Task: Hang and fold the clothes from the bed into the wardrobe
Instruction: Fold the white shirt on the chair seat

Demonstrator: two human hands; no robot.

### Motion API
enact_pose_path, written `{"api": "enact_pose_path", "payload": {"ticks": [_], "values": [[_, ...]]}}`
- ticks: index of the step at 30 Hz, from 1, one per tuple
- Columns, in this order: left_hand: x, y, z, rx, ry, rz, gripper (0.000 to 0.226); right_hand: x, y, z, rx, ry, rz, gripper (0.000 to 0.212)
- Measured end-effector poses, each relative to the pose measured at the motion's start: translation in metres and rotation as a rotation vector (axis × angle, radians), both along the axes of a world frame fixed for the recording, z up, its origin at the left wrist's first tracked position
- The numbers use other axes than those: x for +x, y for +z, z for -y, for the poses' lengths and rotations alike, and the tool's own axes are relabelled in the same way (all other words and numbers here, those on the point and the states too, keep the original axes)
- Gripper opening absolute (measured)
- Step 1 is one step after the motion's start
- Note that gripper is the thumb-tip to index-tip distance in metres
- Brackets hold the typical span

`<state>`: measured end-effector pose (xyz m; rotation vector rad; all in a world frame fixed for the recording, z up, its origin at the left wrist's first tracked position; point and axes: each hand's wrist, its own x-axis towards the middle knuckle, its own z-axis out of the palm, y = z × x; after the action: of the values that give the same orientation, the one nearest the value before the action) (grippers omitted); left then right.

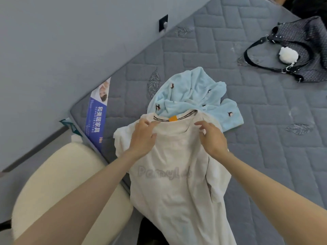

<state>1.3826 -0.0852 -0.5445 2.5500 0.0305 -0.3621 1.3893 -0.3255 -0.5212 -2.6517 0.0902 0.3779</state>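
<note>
While the cream T-shirt (177, 183) lies on the bed (269, 142) with its long axis running 6 to 12 o'clock, hem nearest, both hands meet its far collar equally. The left grip (143, 137) pinches the neckline at 11 o'clock. Whether the right grip (212, 137), fingers curled, holds cloth I cannot tell. A blue fleece garment (187, 96) lies just beyond.

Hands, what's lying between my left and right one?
The white T-shirt neckline spans left hand to right hand, orange tag just beyond; head view.

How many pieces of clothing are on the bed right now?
2: a white T-shirt nearest the camera, and a blue garment behind it, partly under its collar. Others may be hidden beneath.
</note>
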Motion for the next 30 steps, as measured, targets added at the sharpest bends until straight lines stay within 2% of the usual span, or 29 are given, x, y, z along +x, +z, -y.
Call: {"api": "enact_pose_path", "payload": {"ticks": [4, 8, 11, 13, 16, 18, 20, 23, 25, 27, 30], "values": [[0.004, -0.035, -0.002, 0.077, -0.137, -0.168, 0.05, 0.012, -0.029, -0.006, -0.103, 0.147, -0.151, 0.051], [0.018, -0.058, -0.015, 0.236, -0.199, -0.237, 0.061, 0.031, -0.053, -0.011, -0.176, 0.132, -0.191, 0.06], [0.036, -0.063, -0.023, 0.36, -0.219, -0.12, 0.062, 0.044, -0.066, -0.013, -0.204, 0.065, -0.191, 0.041], [0.047, -0.067, -0.026, 0.42, -0.166, -0.087, 0.05, 0.05, -0.071, -0.014, -0.26, 0.043, -0.153, 0.026], [0.062, -0.071, -0.03, 0.503, -0.1, -0.152, 0.028, 0.055, -0.072, -0.014, -0.269, -0.023, -0.054, 0.017], [0.069, -0.072, -0.033, 0.417, 0.016, -0.174, 0.02, 0.056, -0.072, -0.014, -0.131, -0.071, -0.031, 0.017], [0.07, -0.071, -0.033, 0.286, 0.141, -0.184, 0.019, 0.051, -0.071, -0.015, 0.106, -0.144, -0.039, 0.023], [0.058, -0.063, -0.022, 0.043, 0.24, -0.157, 0.028, 0.029, -0.069, -0.012, 0.261, -0.25, 0.016, 0.034], [0.041, -0.055, -0.008, -0.051, 0.199, -0.087, 0.042, 0.005, -0.07, -0.004, 0.247, -0.355, 0.074, 0.035], [0.023, -0.047, 0.009, -0.052, 0.115, -0.004, 0.051, -0.02, -0.073, 0.01, 0.165, -0.492, 0.102, 0.034], [0.001, -0.04, 0.04, -0.116, 0.041, 0.01, 0.049, -0.052, -0.083, 0.036, 0.027, -0.69, -0.029, 0.037]]}}
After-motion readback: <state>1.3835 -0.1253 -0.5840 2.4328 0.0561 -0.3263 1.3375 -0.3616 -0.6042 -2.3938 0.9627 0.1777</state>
